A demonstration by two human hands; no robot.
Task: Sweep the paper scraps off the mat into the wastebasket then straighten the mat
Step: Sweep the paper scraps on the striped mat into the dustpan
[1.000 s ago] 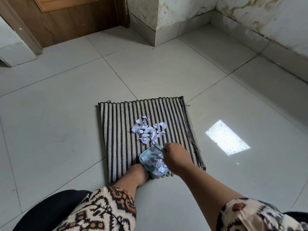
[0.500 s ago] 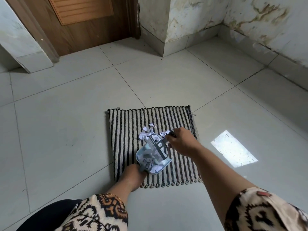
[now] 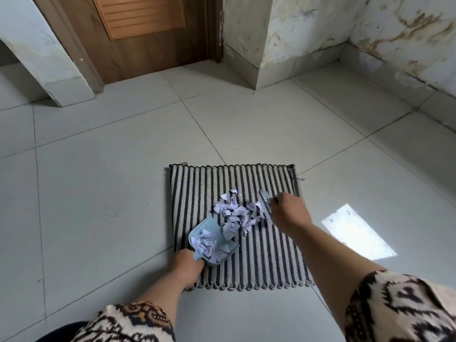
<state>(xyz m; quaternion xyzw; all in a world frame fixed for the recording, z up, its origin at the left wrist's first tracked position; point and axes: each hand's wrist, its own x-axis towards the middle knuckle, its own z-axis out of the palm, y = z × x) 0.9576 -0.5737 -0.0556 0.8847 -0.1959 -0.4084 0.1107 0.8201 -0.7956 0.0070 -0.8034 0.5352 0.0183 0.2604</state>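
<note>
Left grip (image 3: 188,264) closed on dustpan (image 3: 211,240) at mat's (image 3: 269,257) left edge; right grip (image 3: 290,213) closed on brush (image 3: 265,202) beside scraps (image 3: 237,213).

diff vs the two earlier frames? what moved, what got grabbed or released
The right hand carried the small brush from the dustpan mouth out past the far right side of the paper scraps. Nothing was grabbed or released. The left hand still holds the dustpan's handle; scraps remain in the pan and on the striped mat.

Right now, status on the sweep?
Left hand holds dustpan, partly filled. Right hand holds brush behind scraps on mat. Nothing blocking.
</note>
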